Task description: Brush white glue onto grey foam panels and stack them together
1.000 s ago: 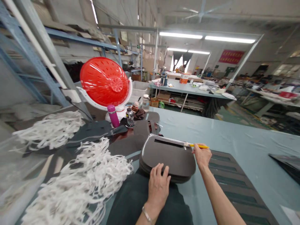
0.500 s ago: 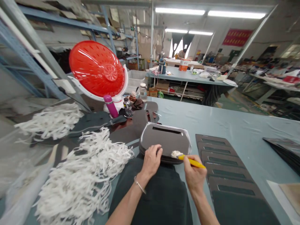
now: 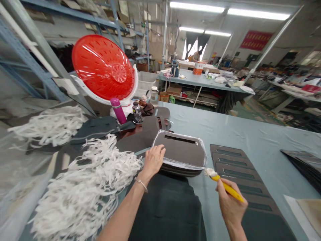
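Observation:
A stack of dark grey rounded panels (image 3: 182, 152) lies in front of me. The top one has a zipped slot near its far edge and a wet white coating around its rim. My left hand (image 3: 154, 159) rests on its left front corner, fingers lying on the surface. Off the right front corner, my right hand (image 3: 232, 197) grips a yellow-handled brush (image 3: 228, 189). The brush's bristles are covered in white paste and sit just clear of the panel. Dark sheet material (image 3: 168, 207) lies beneath my forearms, in front of the stack.
Overlapping slotted dark panels (image 3: 234, 167) lie to the right, with another dark stack (image 3: 303, 164) beyond. A heap of white strips (image 3: 87, 190) covers the left. Behind it stand a purple flask (image 3: 118, 110), a small bottle (image 3: 136, 112) and a tilted red basin (image 3: 102, 67).
My right hand has carried the brush rightward, off the panel's front edge. My left hand has slid left to the corner. White coating now shows along the front rim.

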Motion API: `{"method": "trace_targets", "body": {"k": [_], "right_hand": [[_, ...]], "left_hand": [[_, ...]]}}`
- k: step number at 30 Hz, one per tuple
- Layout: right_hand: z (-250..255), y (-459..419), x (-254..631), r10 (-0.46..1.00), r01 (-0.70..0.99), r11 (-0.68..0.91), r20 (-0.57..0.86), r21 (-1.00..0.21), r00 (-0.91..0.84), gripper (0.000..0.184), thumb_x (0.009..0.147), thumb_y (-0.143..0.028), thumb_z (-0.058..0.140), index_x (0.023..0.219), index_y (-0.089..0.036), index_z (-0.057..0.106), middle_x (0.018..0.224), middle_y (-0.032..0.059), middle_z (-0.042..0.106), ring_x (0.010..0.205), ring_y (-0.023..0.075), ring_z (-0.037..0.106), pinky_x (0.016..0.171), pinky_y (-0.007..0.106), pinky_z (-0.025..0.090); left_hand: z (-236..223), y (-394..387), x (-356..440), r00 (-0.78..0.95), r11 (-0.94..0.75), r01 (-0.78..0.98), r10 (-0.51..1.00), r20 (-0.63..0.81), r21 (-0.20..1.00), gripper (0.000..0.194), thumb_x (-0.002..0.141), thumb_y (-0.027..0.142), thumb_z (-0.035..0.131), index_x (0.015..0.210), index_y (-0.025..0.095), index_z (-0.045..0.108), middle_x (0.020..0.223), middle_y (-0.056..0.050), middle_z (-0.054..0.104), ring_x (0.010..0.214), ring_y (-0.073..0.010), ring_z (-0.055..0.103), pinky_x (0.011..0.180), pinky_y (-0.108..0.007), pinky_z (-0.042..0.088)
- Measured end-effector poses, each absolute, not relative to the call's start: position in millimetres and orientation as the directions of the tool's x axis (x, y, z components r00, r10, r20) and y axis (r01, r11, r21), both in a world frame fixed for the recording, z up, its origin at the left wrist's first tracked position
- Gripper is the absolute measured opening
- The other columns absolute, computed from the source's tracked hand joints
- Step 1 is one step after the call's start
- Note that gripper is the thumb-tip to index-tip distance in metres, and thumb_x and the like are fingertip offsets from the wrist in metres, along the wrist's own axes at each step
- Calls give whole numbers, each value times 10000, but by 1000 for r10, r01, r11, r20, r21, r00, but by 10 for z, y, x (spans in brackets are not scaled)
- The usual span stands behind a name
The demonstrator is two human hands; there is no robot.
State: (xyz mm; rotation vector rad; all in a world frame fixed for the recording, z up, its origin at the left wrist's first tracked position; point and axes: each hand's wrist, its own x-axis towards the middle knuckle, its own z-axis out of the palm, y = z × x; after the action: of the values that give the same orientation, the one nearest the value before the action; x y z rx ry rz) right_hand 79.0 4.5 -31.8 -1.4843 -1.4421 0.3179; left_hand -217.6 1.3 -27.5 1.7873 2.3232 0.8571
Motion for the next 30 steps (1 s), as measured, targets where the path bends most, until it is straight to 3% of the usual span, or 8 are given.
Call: {"method": "trace_targets", "body": {"k": [3, 9, 13, 17, 19, 23, 26, 30], "right_hand": [[-154, 288, 510, 839, 525, 207, 426, -826, 339, 309, 745, -441, 620, 865, -161, 675, 746, 55, 676, 627, 170, 623, 628, 260, 479], [-53, 791, -1189, 926, 224, 374, 376, -900, -35, 265, 783, -406, 551, 864, -188, 679, 874, 50, 699, 749, 171, 631, 720, 258, 489], [-219, 961, -1131, 947, 336, 309, 320, -890, -25, 267, 765, -411, 538, 801, -193, 687, 779, 30, 699, 672, 162, 618, 669, 242, 468], [-223, 1092, -278, 866, 537, 151, 373, -830, 333, 283, 725, -427, 555, 759, -177, 684, 713, 41, 683, 653, 182, 610, 639, 245, 436], [-143, 1120, -137, 809, 551, 137, 414, -823, 418, 280, 717, -421, 558, 725, -166, 673, 682, 47, 670, 642, 181, 604, 634, 243, 431], [-75, 1096, -753, 871, 393, 397, 476, -829, 123, 278, 779, -406, 513, 799, -180, 673, 769, 34, 686, 674, 153, 603, 657, 226, 443], [-165, 1129, -1267, 889, 295, 454, 451, -841, -82, 273, 803, -397, 488, 813, -195, 672, 752, 14, 682, 644, 137, 593, 650, 220, 444], [-333, 1265, -967, 911, 456, 358, 413, -815, 23, 280, 786, -410, 492, 800, -200, 677, 680, 5, 663, 580, 140, 564, 599, 228, 419]], "left_hand": [[-259, 3, -1995, -279, 175, 930, 909, 311, 323, 350, 918, 424, 333, 1161, 275, 537, 977, -66, 560, 928, -228, 492, 812, -372, 362], [-344, -16, -1810, -274, 221, 958, 899, 342, 184, 276, 881, 329, 435, 1102, 231, 570, 962, -74, 488, 893, -225, 445, 772, -363, 398], [-391, -27, -1851, -283, 218, 953, 889, 360, 210, 284, 888, 317, 425, 1127, 247, 561, 962, -70, 471, 899, -218, 440, 776, -358, 404], [-386, -33, -1851, -284, 207, 950, 884, 371, 232, 336, 884, 350, 440, 1195, 258, 528, 971, -70, 468, 909, -224, 432, 794, -378, 399], [-375, -32, -1836, -284, 208, 950, 887, 364, 235, 349, 882, 367, 443, 1202, 255, 527, 981, -71, 468, 910, -225, 429, 798, -383, 398], [-371, -26, -1818, -285, 215, 951, 891, 354, 223, 360, 881, 365, 449, 1212, 248, 527, 991, -76, 468, 924, -226, 429, 807, -380, 400], [-385, -21, -1831, -271, 206, 956, 893, 359, 208, 352, 885, 339, 445, 1216, 252, 528, 986, -74, 470, 925, -220, 432, 811, -369, 402], [-383, -25, -1848, -271, 208, 957, 891, 363, 203, 335, 890, 325, 433, 1203, 267, 537, 988, -73, 475, 931, -221, 434, 814, -363, 394]]}}
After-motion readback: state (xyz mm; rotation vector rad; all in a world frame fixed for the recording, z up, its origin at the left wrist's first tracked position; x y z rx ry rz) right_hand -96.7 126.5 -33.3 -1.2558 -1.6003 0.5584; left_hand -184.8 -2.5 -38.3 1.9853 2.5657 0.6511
